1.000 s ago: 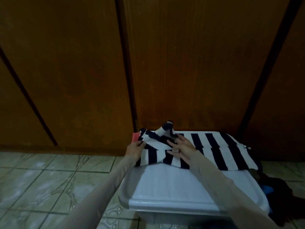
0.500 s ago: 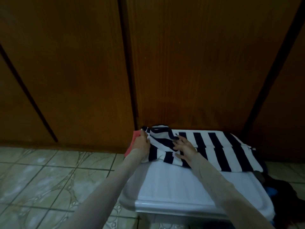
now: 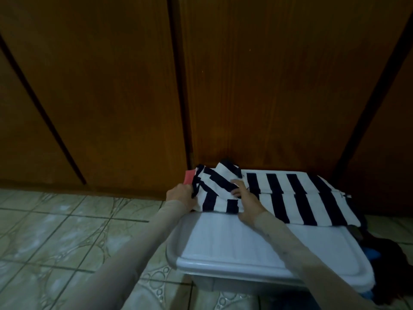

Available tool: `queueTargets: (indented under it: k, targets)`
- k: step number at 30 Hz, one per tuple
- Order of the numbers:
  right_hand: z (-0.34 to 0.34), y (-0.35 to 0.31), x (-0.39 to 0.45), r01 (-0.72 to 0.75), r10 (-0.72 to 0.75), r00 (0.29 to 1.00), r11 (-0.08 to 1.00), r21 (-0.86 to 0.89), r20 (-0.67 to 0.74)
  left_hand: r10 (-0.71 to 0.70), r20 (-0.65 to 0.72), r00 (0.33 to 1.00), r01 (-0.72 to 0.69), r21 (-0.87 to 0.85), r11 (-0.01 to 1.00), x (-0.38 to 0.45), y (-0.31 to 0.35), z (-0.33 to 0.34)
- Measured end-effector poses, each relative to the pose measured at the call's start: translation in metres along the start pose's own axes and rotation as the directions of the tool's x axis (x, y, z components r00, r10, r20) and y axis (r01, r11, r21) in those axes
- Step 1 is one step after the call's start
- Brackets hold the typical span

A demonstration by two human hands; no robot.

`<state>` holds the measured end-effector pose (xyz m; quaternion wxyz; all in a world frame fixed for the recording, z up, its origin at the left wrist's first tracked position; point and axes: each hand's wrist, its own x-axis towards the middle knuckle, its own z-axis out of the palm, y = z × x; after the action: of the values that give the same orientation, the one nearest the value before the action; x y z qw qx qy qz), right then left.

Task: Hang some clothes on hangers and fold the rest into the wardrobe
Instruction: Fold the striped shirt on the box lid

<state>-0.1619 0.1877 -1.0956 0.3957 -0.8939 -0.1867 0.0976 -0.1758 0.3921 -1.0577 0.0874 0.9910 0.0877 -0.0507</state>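
Head view: striped garment [image 3: 290, 198], navy and white, lies spread on the white lid of a plastic bin [image 3: 245, 249] on the tiled floor [image 3: 55, 231], pushed up to the closed wooden wardrobe doors [image 3: 257, 86]. Left hand [image 3: 181, 195] grips the garment's left edge, fingers closed on the fabric. Right hand [image 3: 245, 202] lies flat and open on the folded-over flap, pressing it down, holding nothing. Fold looks mid-way: left part is turned in, the rest is still spread full width to the right. A red item [image 3: 190, 177] peeks out under the left end, probably another piece of clothing, too hidden to tell. Dark clothes [image 3: 391, 260] are heaped right of the bin, not folded. No hangers in view, wardrobe shut, so most of the task is left.
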Motion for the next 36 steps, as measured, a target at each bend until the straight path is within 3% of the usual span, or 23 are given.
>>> queueTargets:
  k: [2, 4, 8, 10, 12, 13, 16, 18, 21, 23, 25, 28, 31, 34, 36]
  targets:
    - [-0.001, 0.005, 0.003, 0.058, -0.07, 0.996, 0.982, -0.178, -0.062, 0.012, -0.033, 0.999, -0.01, 0.06, 0.998, 0.003, -0.001, 0.001]
    - [-0.004, 0.01, 0.002, 0.045, -0.049, 0.999, 0.972, -0.23, -0.014, 0.029, -0.06, 0.998, -0.022, 0.113, 0.993, 0.004, -0.002, 0.002]
    - [-0.005, 0.017, -0.006, -0.044, 0.056, 0.997, 0.979, -0.197, 0.056, 0.047, -0.034, 0.998, -0.041, 0.154, 0.987, 0.008, -0.006, 0.009]
    - [-0.004, 0.014, -0.006, -0.107, 0.108, 0.994, 0.99, -0.09, 0.001, 0.107, -0.067, 0.992, -0.091, 0.208, 0.974, 0.006, -0.004, 0.008]
    - [-0.004, 0.008, -0.002, -0.135, 0.131, 0.979, 0.991, -0.014, -0.154, 0.232, -0.07, 0.97, -0.209, 0.247, 0.946, 0.004, 0.001, 0.008]
    - [-0.005, 0.004, 0.002, -0.138, 0.125, 0.961, 0.99, -0.036, -0.247, 0.286, -0.035, 0.958, -0.274, 0.192, 0.942, 0.005, 0.004, 0.013]
    - [-0.01, -0.006, 0.015, -0.202, 0.189, 0.889, 0.979, 0.014, -0.416, 0.27, 0.107, 0.957, -0.243, -0.219, 0.945, 0.004, 0.01, 0.026]
    - [-0.015, -0.011, 0.024, -0.239, 0.289, 0.87, 0.956, 0.171, -0.399, 0.309, 0.115, 0.944, -0.278, -0.23, 0.933, 0.006, 0.009, 0.026]
    - [-0.015, -0.009, 0.035, -0.342, 0.392, 0.86, 0.918, 0.201, -0.326, 0.297, 0.184, 0.937, -0.216, -0.363, 0.907, 0.011, 0.002, 0.026]
    - [-0.018, -0.008, 0.036, -0.329, 0.381, 0.851, 0.923, 0.197, -0.361, 0.265, 0.209, 0.941, -0.134, -0.489, 0.862, 0.014, 0.0, 0.027]
    - [-0.018, -0.012, 0.029, -0.195, 0.288, 0.902, 0.936, 0.292, -0.322, 0.191, 0.257, 0.947, 0.025, -0.653, 0.757, 0.014, 0.003, 0.025]
    - [-0.021, -0.008, 0.014, -0.068, 0.115, 0.986, 0.94, 0.335, -0.122, 0.043, 0.322, 0.946, 0.244, -0.791, 0.561, 0.017, 0.005, 0.019]
    - [-0.021, 0.008, 0.001, -0.08, 0.074, 0.996, 0.986, 0.145, 0.044, 0.008, 0.388, 0.921, 0.345, -0.829, 0.441, 0.019, 0.011, 0.01]
    - [-0.022, 0.019, -0.005, -0.063, 0.064, 0.998, 0.998, 0.03, -0.018, -0.028, 0.414, 0.91, 0.388, -0.825, 0.411, 0.022, 0.02, 0.004]
    - [-0.022, 0.02, -0.004, -0.026, 0.019, 0.992, 0.998, -0.049, -0.122, -0.098, 0.421, 0.902, 0.414, -0.776, 0.477, 0.022, 0.021, 0.006]
